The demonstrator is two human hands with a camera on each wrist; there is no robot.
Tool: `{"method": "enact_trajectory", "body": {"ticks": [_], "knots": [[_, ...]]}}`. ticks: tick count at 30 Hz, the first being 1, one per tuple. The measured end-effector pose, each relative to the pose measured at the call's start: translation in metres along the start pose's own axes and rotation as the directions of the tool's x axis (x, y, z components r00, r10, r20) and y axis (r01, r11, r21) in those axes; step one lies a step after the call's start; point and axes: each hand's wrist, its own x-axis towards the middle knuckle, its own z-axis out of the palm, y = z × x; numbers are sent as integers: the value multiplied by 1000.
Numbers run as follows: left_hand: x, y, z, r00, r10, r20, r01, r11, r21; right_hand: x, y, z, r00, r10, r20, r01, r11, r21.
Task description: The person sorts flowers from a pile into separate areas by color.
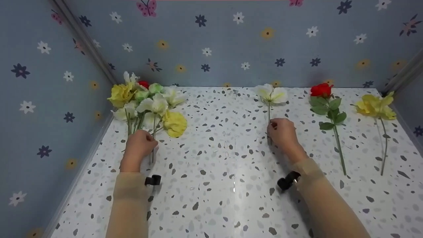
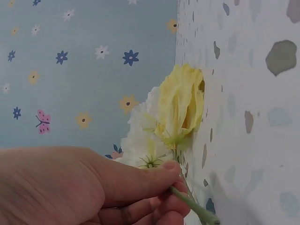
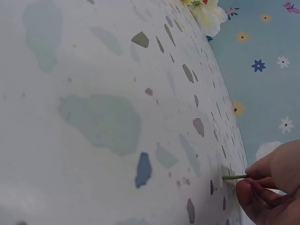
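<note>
At the left, my left hand (image 1: 140, 145) pinches a green stem between thumb and fingers, at the foot of a bunch of artificial flowers. That stem appears to belong to a white flower (image 1: 154, 105); a yellow flower (image 2: 182, 105) leans close by in the left wrist view. Right of the middle, my right hand (image 1: 282, 132) pinches the stem of a single white flower (image 1: 271, 94), whose head lies toward the back wall. The cut stem end (image 3: 233, 177) pokes out past the fingertips in the right wrist view.
A red rose (image 1: 321, 90) with green leaves and a yellow flower (image 1: 376, 105) lie to the right. More blooms, including a yellow one (image 1: 121, 95) and green buds (image 1: 142, 96), fill the left bunch. Patterned walls (image 1: 224, 43) border the speckled tabletop (image 1: 211, 185).
</note>
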Motion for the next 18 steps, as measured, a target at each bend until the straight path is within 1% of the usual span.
{"method": "enact_trajectory", "body": {"ticks": [2, 5, 7, 8, 9, 10, 12, 13, 14, 16, 18], "knots": [[-1, 4, -1, 1000, 1, -22, -2, 1000, -31, -2, -1, -1, 1000, 1, 18, -1, 1000, -1], [-1, 13, 0, 999, -14, -43, 9, 994, -112, -4, -1, -1, 999, -11, 32, 11, 1000, -7], [-1, 20, 3, 997, -24, -68, 10, 981, -196, -6, 0, -2, 999, -26, 32, 26, 1000, -8], [0, 24, 5, 997, -31, -73, 11, 964, -265, -7, 0, -3, 999, -33, 27, 34, 999, -8], [1, 28, 8, 996, -35, -84, 5, 944, -330, -8, 0, -4, 999, -37, 23, 38, 999, -3], [1, 32, 12, 995, -35, -96, -7, 915, -403, -10, 1, -5, 999, -39, 20, 39, 999, 4], [2, 42, 20, 992, -28, -123, -42, 847, -529, -14, 0, -9, 999, -32, 21, 32, 999, 26], [2, 47, 25, 991, -21, -136, -63, 809, -585, -16, 0, -12, 999, -28, 23, 27, 999, 38], [3, 52, 30, 989, -16, -147, -81, 776, -626, -18, -1, -14, 999, -24, 22, 23, 999, 47], [2, 64, 41, 985, 2, -170, -119, 725, -679, -22, -3, -18, 1000, -18, 15, 17, 998, 61], [0, 76, 54, 984, 30, -176, -149, 680, -718, -27, -6, -22, 1000, -25, -3, 25, 997, 77]]}}
